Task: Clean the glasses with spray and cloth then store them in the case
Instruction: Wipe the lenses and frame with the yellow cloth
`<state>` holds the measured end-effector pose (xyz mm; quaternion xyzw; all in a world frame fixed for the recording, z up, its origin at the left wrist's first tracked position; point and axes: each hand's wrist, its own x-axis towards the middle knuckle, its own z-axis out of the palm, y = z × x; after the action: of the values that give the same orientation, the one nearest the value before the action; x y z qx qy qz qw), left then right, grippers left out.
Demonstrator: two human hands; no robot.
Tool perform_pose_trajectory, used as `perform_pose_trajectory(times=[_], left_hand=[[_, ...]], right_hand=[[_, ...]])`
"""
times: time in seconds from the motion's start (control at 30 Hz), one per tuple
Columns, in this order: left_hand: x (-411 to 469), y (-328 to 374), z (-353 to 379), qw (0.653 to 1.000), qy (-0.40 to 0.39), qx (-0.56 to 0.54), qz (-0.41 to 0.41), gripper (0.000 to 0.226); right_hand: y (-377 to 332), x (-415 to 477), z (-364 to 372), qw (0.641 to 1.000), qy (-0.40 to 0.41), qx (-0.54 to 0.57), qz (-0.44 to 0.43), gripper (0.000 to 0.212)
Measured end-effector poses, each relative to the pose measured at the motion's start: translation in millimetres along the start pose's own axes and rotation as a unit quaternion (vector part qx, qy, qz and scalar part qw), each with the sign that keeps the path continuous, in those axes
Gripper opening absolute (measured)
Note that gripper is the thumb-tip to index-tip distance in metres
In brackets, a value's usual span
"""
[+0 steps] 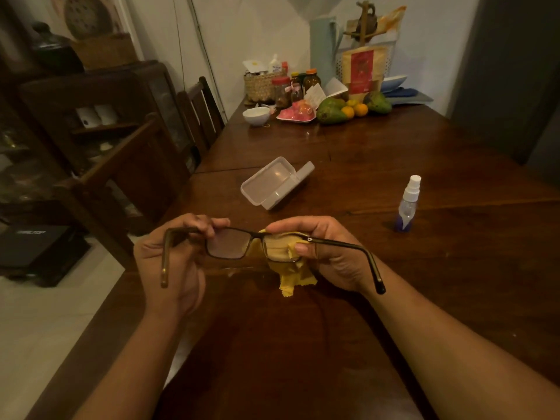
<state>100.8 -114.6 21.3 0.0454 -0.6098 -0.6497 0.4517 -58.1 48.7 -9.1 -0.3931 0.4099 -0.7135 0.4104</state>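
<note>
Dark-framed glasses [230, 245] hang in the air above the near part of the wooden table [394, 140], temples unfolded and pointing toward me. My left hand [172, 259] pinches the frame's left top corner. My right hand [330, 253] pinches a yellow cloth [291, 274] around the right lens, thumb on the near side, and the cloth's tail hangs below. An open translucent case [272, 183] lies empty beyond the hands. A small clear spray bottle [407, 204] with a white nozzle stands upright to the right.
At the table's far end sit a white bowl [256, 115], a woven basket [262, 84], jars, avocados [331, 110], oranges and packets. A dark chair [201, 113] and a wooden cabinet [100, 137] stand along the left edge.
</note>
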Motion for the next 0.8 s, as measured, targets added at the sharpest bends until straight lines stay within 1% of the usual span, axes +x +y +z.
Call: perform_pose_trajectory(times=[0.03,0.07,0.13,0.2,0.3,0.43,0.5,0.53,0.63,0.67,0.73,0.77,0.8], left_hand=[[-0.1,0.5,0.4,0.999,-0.010,-0.020,0.037,0.048],[1.1,1.6,0.5,0.998,-0.017,-0.032,0.055,0.048],[3.9,1.7,-1.4,0.997,-0.015,-0.038,0.066,0.049],[4.8,-0.6,-3.8,0.996,-0.016,-0.039,0.079,0.048],[3.9,1.4,-0.2,0.996,-0.020,-0.043,0.071,0.045],[3.8,3.7,3.6,0.995,-0.021,-0.053,0.078,0.023],[4.5,4.4,2.5,0.995,-0.026,-0.057,0.082,0.015],[4.8,5.0,1.4,0.995,-0.027,-0.056,0.083,0.016],[4.9,2.3,-3.1,0.996,-0.017,-0.047,0.077,0.035],[5.0,0.9,-3.7,0.997,-0.017,-0.041,0.070,0.036],[5.6,-2.4,-3.7,0.997,-0.025,-0.016,0.066,0.026],[5.8,-3.1,-3.2,0.997,-0.024,0.001,0.071,0.027],[6.4,-5.3,-3.4,0.997,-0.014,0.022,0.076,0.036]], right_hand=[[1.1,-0.4,-0.6,1.000,-0.004,-0.008,0.006,0.040],[-1.4,-0.6,1.2,1.000,-0.010,-0.008,-0.004,0.041],[-4.5,0.4,2.6,1.000,0.002,0.000,0.013,0.042],[-4.1,-0.7,1.3,1.000,0.013,0.005,0.011,0.040],[-3.4,-1.2,1.4,0.999,0.026,0.022,0.008,0.040],[-4.6,-2.3,4.8,1.000,0.001,0.029,0.000,0.036],[-5.2,-1.9,4.2,1.000,0.006,0.019,0.001,0.034],[-5.9,-1.6,4.6,1.000,0.018,0.012,-0.004,0.038],[-5.2,-0.6,2.5,0.998,0.054,0.003,-0.017,0.047],[-5.0,-0.2,2.2,0.998,0.057,0.001,-0.019,0.049],[-3.8,0.1,1.7,0.999,0.049,-0.001,-0.023,0.054],[-2.7,0.4,1.8,0.999,0.049,-0.002,-0.024,0.054],[-2.8,1.0,2.8,0.998,0.056,-0.006,-0.026,0.053]])
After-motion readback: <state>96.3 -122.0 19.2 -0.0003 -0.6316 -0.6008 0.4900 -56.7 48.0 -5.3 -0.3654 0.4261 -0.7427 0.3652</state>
